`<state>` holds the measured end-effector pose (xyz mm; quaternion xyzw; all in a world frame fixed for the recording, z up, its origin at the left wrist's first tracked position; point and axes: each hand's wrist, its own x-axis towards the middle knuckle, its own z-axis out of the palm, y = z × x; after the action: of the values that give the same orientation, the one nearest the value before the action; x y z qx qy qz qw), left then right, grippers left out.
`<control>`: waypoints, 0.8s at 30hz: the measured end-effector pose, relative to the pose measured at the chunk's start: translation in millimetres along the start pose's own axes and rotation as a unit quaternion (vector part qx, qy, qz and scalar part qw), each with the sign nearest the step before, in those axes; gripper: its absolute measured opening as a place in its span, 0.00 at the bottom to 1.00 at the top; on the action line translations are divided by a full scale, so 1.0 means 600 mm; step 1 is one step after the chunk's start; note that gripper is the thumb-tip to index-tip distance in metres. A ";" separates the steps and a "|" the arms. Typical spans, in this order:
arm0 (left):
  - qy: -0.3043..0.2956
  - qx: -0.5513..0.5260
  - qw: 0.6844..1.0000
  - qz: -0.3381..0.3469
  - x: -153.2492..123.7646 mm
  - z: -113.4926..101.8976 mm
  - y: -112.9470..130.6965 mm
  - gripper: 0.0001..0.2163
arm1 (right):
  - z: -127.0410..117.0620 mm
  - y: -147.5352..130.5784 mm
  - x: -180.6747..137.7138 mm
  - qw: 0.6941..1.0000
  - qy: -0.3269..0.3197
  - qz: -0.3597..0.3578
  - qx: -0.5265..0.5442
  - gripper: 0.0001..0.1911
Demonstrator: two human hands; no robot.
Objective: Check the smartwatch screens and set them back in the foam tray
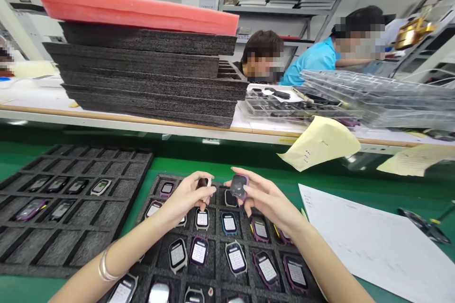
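My right hand (263, 191) is closed on a purple smartwatch case (239, 185) with a dark screen, held above the foam tray. A light-coloured smartwatch case (204, 182), seen partly edge-on, sits pinched in my left hand (192, 189). Under both hands lies a black foam tray (217, 251) with square pockets. Many of its pockets hold smartwatch cases with lit screens, such as a blue one (229, 223), a silver one (236, 258) and a purple one (199, 250). My fingers hide part of the tray's upper rows.
A second foam tray (88, 248) at left holds several watch cases. Stacked black foam trays (149, 75) under pink foam (135, 9) stand on the shelf ahead. White paper (377, 241) lies at right, below a hanging yellow sheet (320, 144). Two people (309, 61) work beyond.
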<state>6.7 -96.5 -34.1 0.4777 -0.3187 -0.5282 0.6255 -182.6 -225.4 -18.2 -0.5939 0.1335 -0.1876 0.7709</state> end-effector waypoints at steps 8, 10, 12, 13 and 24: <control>-0.028 0.187 0.981 0.041 -0.012 -0.005 -0.006 0.10 | 0.012 -0.003 -0.005 0.999 -0.016 -0.010 -0.030 0.17; -0.030 0.227 0.972 0.046 -0.018 -0.004 -0.007 0.09 | 0.009 -0.004 -0.010 0.998 -0.033 -0.009 -0.046 0.18; -0.025 0.257 0.964 0.064 -0.025 -0.002 -0.007 0.09 | 0.007 -0.004 -0.015 0.997 -0.055 -0.008 -0.053 0.19; -0.021 0.272 0.959 0.077 -0.029 0.000 -0.006 0.09 | 0.006 -0.004 -0.016 0.996 -0.063 -0.010 -0.055 0.20; -0.003 0.342 0.928 0.147 -0.052 0.016 0.006 0.10 | 0.020 0.007 -0.011 0.999 -0.043 -0.023 0.018 0.21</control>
<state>-8.3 -69.1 -24.1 0.6088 -0.5482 -0.2907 0.4943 -183.1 -211.0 -19.1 -0.5905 0.0827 -0.1818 0.7819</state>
